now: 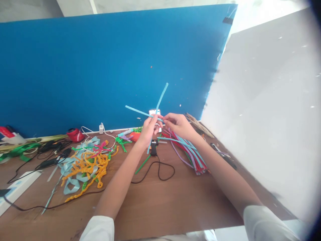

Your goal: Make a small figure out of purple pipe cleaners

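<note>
Two light blue pipe cleaners [162, 96] cross each other above the middle of the table. At the crossing, my left hand [149, 129] pinches them between thumb and fingers. One runs from upper right down past the palm; the other reaches out to the left. My right hand [179, 124] grips the right end of the sideways one with closed fingertips, close beside the left hand. Behind the hands stands a phone [154, 111] with a lit screen, partly covered. A bundle of red, purple and blue pipe cleaners [192, 154] lies below my right hand.
A black glue gun [153, 147] with its cord lies below the hands. Orange twisted pipe cleaners [99, 166] and light blue ribbon [71, 186] pile up at left, near a white power strip [21, 189]. A blue partition [100, 73] closes the back, a white wall [265, 100] the right.
</note>
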`<state>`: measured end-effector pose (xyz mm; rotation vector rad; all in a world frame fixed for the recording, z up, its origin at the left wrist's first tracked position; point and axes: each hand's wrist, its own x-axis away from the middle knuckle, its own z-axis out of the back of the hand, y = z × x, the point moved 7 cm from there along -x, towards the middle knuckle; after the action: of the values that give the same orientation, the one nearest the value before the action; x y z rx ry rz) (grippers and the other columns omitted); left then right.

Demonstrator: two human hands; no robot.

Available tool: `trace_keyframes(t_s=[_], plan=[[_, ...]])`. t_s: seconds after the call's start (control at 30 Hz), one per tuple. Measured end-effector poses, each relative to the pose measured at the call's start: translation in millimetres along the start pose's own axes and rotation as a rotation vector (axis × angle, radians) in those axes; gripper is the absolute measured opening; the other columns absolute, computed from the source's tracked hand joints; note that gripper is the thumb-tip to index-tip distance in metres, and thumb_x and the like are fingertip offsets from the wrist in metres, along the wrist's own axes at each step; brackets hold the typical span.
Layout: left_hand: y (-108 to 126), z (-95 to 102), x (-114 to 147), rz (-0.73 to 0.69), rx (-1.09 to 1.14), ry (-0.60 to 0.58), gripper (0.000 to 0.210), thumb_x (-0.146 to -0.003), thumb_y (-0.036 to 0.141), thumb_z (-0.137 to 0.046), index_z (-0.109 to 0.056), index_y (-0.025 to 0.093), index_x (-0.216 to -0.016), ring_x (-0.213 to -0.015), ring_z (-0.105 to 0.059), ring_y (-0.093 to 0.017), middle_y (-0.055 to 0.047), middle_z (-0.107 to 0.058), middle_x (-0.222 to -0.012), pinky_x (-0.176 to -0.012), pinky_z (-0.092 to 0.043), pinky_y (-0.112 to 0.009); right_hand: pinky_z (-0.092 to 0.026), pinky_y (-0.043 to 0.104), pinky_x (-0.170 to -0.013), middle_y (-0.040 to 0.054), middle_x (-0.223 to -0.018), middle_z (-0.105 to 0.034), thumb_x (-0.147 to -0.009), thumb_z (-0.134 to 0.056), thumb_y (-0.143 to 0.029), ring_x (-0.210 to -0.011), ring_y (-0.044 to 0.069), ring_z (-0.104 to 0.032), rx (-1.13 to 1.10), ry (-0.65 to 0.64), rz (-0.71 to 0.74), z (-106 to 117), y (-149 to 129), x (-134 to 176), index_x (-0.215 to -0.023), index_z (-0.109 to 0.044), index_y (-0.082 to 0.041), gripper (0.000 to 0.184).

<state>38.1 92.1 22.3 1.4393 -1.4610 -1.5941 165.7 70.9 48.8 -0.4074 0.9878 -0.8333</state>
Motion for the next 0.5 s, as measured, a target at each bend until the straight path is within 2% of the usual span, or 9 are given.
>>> trace_keyframes(t_s=[0.1,0.23,0.33,0.5], plan=[[-3.6,-0.2,-0.8,0.054,0.022,-0.026,0.051,-0.086,0.063,-0.058,-0.063,0.016,-0.102,-0.039,-0.035,-0.002,0.001,-0.058,-0.069,-0.038,-0.013,-0.019,-0.039,0.027,-0.061,0.0011,-0.072,-0.069,-0.091,-0.053,-0.024,-0.061,0.014,-0.057,-0.003,-0.006,0.019,-0.9,-1.4,0.1,-0.089,-0.066,-0.018,0.014],[-5.7,-5.9,1.0,0.116,0.011,-0.083,0.057,-0.084,0.068,-0.057,-0.064,0.013,-0.095,-0.039,-0.032,-0.003,0.002,-0.054,-0.062,-0.039,-0.012,-0.020,-0.038,0.027,-0.060,0.0007,-0.072,-0.068,-0.092,-0.053,-0.024,-0.060,0.013,-0.057,-0.009,-0.024,0.033,-1.2,-5.7,0.9,-0.086,-0.067,-0.018,0.016],[-3.7,-8.0,2.7,0.118,-0.021,-0.091,0.056,-0.084,0.068,-0.057,-0.063,0.013,-0.090,-0.039,-0.031,-0.003,0.003,-0.049,-0.058,-0.039,-0.014,-0.019,-0.038,0.027,-0.060,0.0009,-0.073,-0.069,-0.092,-0.053,-0.023,-0.060,0.012,-0.056,-0.003,-0.024,0.035,-0.2,-8.1,1.4,-0.089,-0.069,-0.018,0.017],[-3.3,-5.4,2.1,0.096,-0.046,-0.077,0.048,-0.088,0.062,-0.058,-0.056,0.015,-0.095,-0.039,-0.030,-0.001,0.003,-0.054,-0.063,-0.039,-0.018,-0.017,-0.036,0.026,-0.060,-0.0001,-0.071,-0.069,-0.091,-0.053,-0.022,-0.059,0.011,-0.052,0.024,-0.011,0.042,0.7,-7.4,1.1,-0.091,-0.069,-0.018,0.017]])
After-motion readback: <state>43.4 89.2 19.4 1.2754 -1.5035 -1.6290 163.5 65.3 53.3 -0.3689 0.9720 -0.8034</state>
